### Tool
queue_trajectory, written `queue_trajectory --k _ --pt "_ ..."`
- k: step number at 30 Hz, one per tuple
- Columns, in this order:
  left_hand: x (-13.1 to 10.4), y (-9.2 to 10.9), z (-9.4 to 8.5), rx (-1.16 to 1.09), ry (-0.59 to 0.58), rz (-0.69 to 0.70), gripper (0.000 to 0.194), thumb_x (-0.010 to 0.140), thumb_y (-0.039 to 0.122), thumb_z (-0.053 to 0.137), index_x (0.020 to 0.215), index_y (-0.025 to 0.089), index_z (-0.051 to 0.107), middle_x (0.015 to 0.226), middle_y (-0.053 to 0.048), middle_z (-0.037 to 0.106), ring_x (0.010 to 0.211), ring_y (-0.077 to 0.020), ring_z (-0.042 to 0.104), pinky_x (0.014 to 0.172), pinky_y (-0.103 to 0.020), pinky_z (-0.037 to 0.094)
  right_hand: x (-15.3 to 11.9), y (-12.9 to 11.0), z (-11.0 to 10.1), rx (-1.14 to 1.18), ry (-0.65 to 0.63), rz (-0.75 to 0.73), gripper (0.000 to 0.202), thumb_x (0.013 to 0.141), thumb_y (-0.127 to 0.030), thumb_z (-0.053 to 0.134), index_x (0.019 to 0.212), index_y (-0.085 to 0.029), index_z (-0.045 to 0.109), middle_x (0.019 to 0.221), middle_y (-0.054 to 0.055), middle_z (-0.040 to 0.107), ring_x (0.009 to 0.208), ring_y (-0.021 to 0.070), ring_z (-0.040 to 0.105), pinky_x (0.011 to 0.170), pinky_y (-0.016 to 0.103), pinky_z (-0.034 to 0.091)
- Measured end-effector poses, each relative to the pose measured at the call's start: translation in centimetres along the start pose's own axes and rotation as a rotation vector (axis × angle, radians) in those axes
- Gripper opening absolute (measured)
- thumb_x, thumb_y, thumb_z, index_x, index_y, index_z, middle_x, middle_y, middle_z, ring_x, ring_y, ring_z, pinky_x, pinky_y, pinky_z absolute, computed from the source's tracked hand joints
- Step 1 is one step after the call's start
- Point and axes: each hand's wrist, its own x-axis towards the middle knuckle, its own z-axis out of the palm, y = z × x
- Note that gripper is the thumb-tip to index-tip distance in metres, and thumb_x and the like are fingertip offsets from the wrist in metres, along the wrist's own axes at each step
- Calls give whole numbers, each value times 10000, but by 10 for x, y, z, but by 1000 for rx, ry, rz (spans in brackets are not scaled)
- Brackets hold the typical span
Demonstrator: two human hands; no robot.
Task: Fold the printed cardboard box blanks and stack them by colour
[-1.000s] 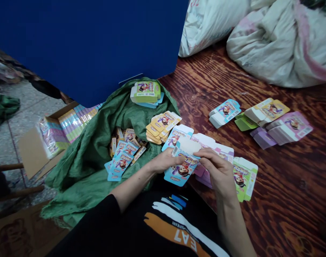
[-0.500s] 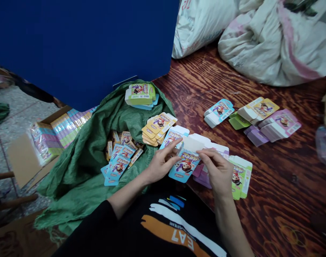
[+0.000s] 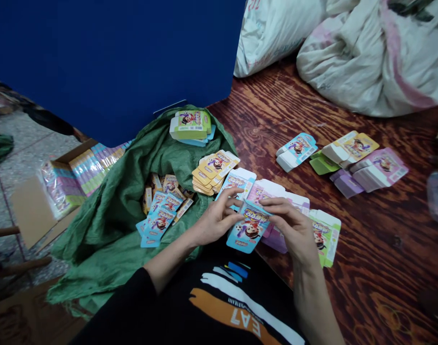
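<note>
Blue carton: A printed blue carton (image 3: pixel 248 229) is held just in front of the worker's black shirt (image 3: pixel 222 299), near the edge of the wood-grained desk (image 3: pixel 380 239), its picture side facing up toward the camera.
Left hand: The left hand (image 3: pixel 215 221) grasps the carton's left side, thumb at the edge of the printed face, fingers curled by the upper corner.
Right hand: The right hand (image 3: pixel 294 227) pinches the upper right corner, fingers over the top, thumb by the side edge.
Step in hand: The worker appears to be closing the carton's upper end; whether the flap is fully tucked cannot be told.
Next move: It seems to call for even pressure from both hands along the top edge, light enough to spare the thin card.
On the desk: Pink and purple cartons (image 3: pixel 265 189) and green cartons (image 3: pixel 326 235) lie around the right hand.
On the cloth: Blue printed pieces (image 3: pixel 159 225) rest on the green cloth (image 3: pixel 97 249), left of the hands, near a yellow stack (image 3: pixel 212 172).
</note>
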Motion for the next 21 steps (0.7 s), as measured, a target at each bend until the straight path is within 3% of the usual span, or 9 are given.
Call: queue_trajectory --k 4,9,11,15,21 --pt "1 2 0 144 -73 20 567 931 215 626 1455 252 412 1124 -54 651 708 -102 651 683 -242 495 -4 0 9 36 44 125 139 805 -356 824 749 -249 755 898 41 793 825 194 723 724 298 578" --pt "2 5 -1 245 -106 27 575 932 214 601 1479 248 428 1124 -58 659 715 -118 649 710 -269 512 -1 0 12 -38 149 238 185 745 -389 854 809 -232 780 726 18 754 641 162 668 596 265 548" --pt "2 5 0 238 -112 34 577 936 233 604 1483 246 421 1152 -68 665 720 -118 652 702 -264 509 2 -1 8 -38 117 223 204 741 -414 858 775 -227 784 744 33 766 680 179 691 629 281 568" --pt "2 0 0 185 -94 37 567 937 247 611 1470 245 417 1175 -79 667 694 -104 640 659 -241 486 6 -3 -2 -15 -72 191 221 803 -458 819 766 -240 814 846 65 804 803 220 744 749 334 606" --pt "4 -7 0 102 -33 6 546 938 272 621 1452 228 442 1125 -69 636 675 -95 628 625 -218 483 -3 5 -2 -53 -49 166 193 851 -423 784 974 -287 841 1008 67 810 989 252 743 879 391 599"
